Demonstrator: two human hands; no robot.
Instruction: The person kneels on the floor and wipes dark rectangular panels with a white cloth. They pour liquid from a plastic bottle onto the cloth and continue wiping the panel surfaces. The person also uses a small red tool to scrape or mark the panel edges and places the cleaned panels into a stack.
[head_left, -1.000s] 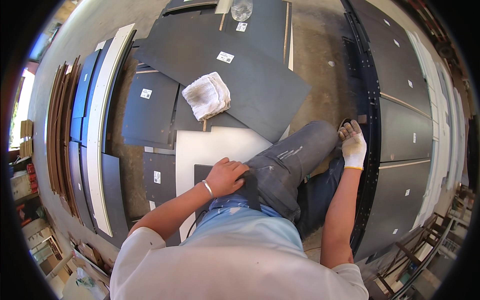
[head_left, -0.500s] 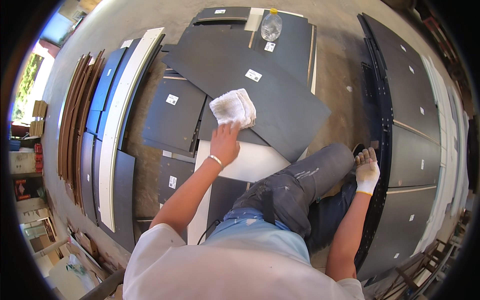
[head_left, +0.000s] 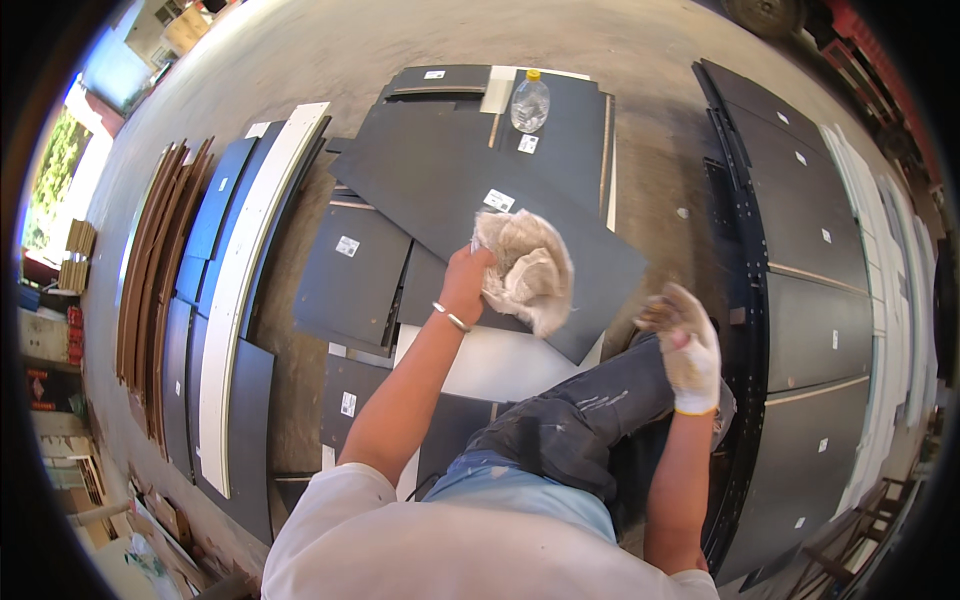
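My bare left hand (head_left: 466, 280), with a band at the wrist, grips one edge of a crumpled whitish cloth (head_left: 528, 268). The cloth is lifted over a dark grey panel (head_left: 430, 165) that lies askew on a pile of other panels. To the right, my right hand (head_left: 686, 345) wears a white work glove with soiled fingertips. It is raised near my knee, apart from the cloth, with its fingers curled and blurred by motion. A white panel (head_left: 480, 362) shows below the cloth, beside my leg.
A clear bottle (head_left: 530, 103) with a yellow cap stands on the far panels. Stacked dark panels (head_left: 820, 330) line the right side. On the left lie brown strips (head_left: 165, 290), blue-grey boards and a long white board (head_left: 240, 300). Concrete floor (head_left: 420, 30) runs behind.
My left hand has taken hold of the cloth and lifted it off the dark panel, moving right; the cloth has unfolded. My gloved right hand has risen from beside my knee toward the cloth.
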